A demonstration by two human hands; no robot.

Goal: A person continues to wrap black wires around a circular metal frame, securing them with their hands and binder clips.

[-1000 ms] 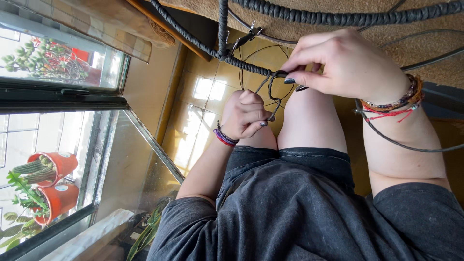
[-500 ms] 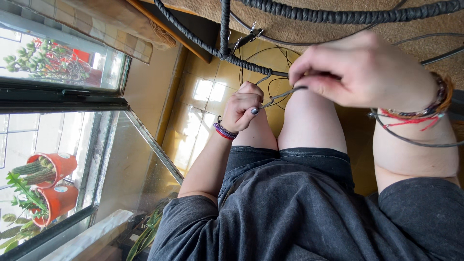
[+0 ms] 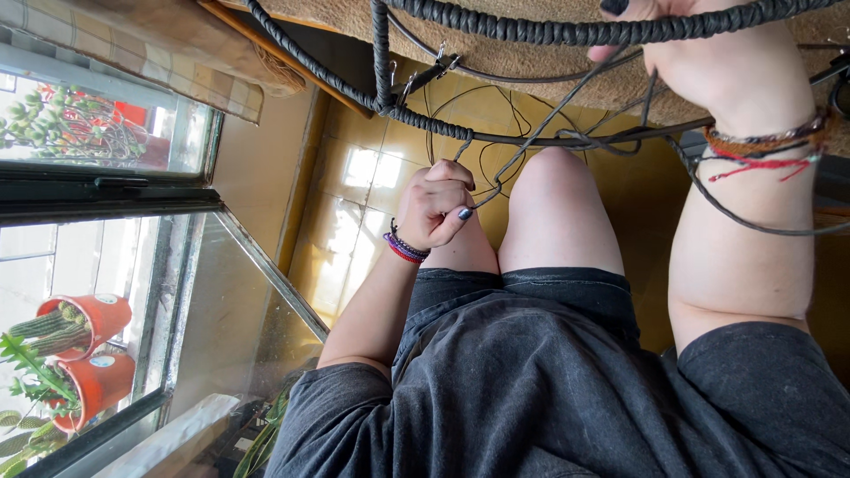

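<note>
Thin dark cord (image 3: 540, 133) — pulled taut between both hands, above the knees.

Its long axis slants from the left hand (image 3: 434, 205), fist clamped on the lower end, up to the right hand (image 3: 699, 44), fingers closed around the upper end at the braided hoop (image 3: 567, 31) — the right hand is nearer the frame, the left nearer the lap.

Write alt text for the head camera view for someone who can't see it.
Seated person's left hand grips thin dark cord while the right hand pulls it taut at a cord-wrapped hoop above bare knees. Potted cacti sit outside the window.
</note>
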